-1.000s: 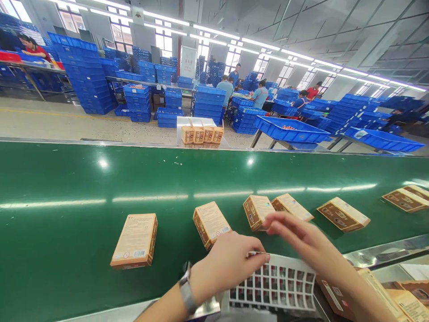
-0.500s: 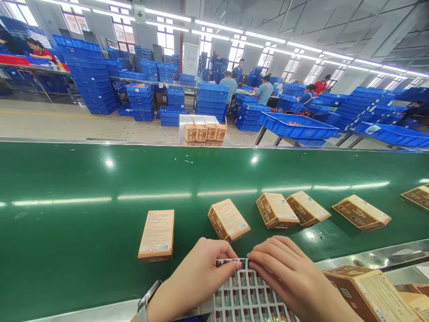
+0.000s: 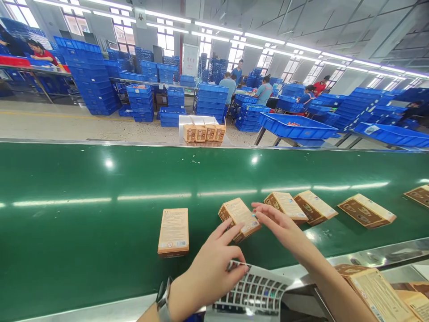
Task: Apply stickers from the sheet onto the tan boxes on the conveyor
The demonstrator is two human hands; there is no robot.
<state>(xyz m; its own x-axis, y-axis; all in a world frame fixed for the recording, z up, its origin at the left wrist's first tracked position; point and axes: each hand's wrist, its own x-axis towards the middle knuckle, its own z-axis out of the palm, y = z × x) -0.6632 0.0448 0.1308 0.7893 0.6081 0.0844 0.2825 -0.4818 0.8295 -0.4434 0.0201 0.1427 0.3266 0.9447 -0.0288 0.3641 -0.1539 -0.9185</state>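
My left hand (image 3: 221, 255) pinches the top edge of a sheet of small shiny stickers (image 3: 251, 286) between thumb and index finger, its other fingers reaching over the nearest box. The sheet curls above the metal edge of the belt. At the fingertips of my right hand (image 3: 276, 221) is a tiny teal, glinting sticker (image 3: 254, 215), held just above the right end of that brown and tan cardboard box (image 3: 239, 212). The box lies tilted on the green belt, its printed, barcoded face up. My left fingers cover part of it; whether they touch it I cannot tell.
Another box (image 3: 173, 230) lies to the left on the green conveyor belt (image 3: 83, 250), with several more boxes (image 3: 365, 210) to the right. Boxes (image 3: 375, 286) are piled at my lower right. Blue crates (image 3: 212, 100) and people at work stand beyond the belt.
My right hand has left the sticker sheet and moved up over the box with a small sticker. My left hand still grips the sheet, which now curls. The boxes have shifted right.
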